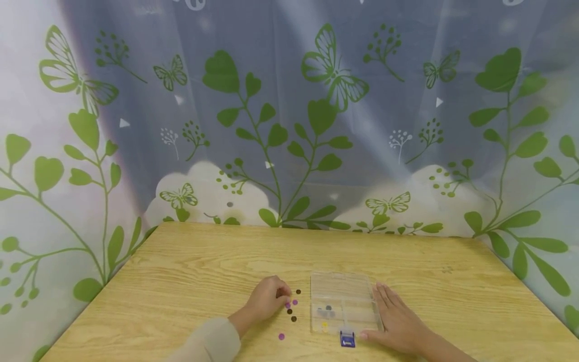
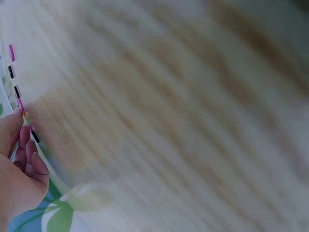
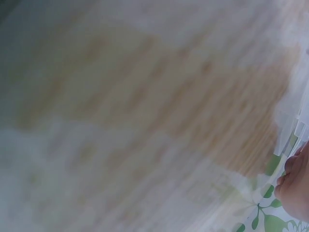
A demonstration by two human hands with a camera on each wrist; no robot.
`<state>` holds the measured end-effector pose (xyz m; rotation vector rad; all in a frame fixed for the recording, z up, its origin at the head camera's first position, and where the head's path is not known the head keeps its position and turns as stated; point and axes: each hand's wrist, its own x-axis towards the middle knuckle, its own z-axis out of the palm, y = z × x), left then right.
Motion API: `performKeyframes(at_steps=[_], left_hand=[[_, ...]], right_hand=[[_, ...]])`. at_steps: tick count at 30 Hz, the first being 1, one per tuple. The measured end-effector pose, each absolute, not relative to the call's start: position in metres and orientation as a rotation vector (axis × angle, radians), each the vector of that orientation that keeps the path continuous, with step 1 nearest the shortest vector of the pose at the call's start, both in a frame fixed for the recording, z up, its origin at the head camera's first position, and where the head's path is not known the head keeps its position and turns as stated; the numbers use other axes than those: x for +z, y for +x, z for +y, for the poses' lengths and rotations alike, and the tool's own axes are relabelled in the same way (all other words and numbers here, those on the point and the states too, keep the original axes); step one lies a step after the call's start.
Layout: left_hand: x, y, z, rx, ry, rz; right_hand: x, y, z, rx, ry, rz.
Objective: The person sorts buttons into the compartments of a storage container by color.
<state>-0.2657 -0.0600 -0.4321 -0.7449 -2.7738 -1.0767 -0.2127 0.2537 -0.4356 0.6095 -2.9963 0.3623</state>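
My left hand is low over the table, its thumb and fingertips pinching a purple disc at its edge. Two black discs, another purple disc and a third black disc lie close around those fingertips. A clear plastic box with a blue latch stands between both hands. Through its wall show dark discs and a yellow piece. With fingers stretched along the box's right side, my right hand rests against it, thumb at the front corner.
One more purple disc lies nearer the table's front, left of the box. The wood-grain table runs back to a curtain printed with green leaves and butterflies, which also hangs at both sides.
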Motion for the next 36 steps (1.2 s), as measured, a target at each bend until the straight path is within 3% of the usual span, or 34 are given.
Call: performKeyframes(at_steps=[25, 36], left_hand=[[-0.438, -0.27, -0.057, -1.032, -0.765, -2.74], [-0.428, -0.264, -0.053, -1.023, -0.659, -2.816]], right_hand=[[-0.437, -0.213, 0.253, 0.391, 0.609, -3.0], [-0.437, -0.212, 0.254, 0.421, 0.601, -2.992]])
